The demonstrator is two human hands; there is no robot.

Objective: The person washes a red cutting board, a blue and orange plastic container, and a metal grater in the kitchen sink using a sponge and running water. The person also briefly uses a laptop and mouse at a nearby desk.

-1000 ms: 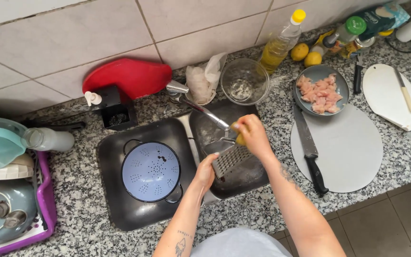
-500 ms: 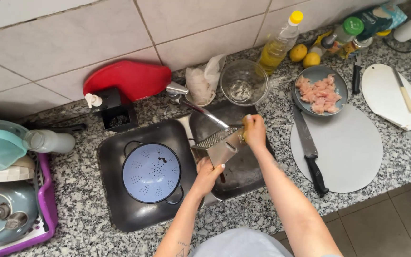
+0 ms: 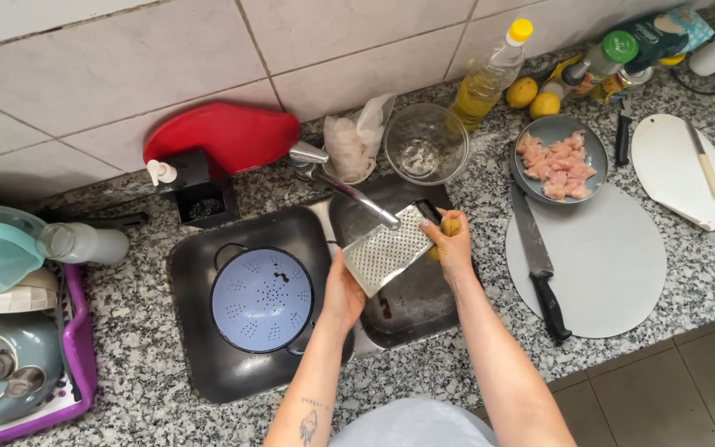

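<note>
My left hand (image 3: 343, 291) is clamped on the bottom of the flat silver metal grater (image 3: 389, 247) over the dark sink (image 3: 411, 314), my right hand (image 3: 450, 246) pinches its top with something yellow, and the washing looks half done.

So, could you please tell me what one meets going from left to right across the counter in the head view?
Purple dish rack → blue colander → grater → knife → round grey board → white board.

Light: even, soft daylight, bright; shadows faint. Glare: mild sheen on tiles (image 3: 167, 74) and tap (image 3: 349, 190). Focus: sharp throughout, slight bending at edges.
</note>
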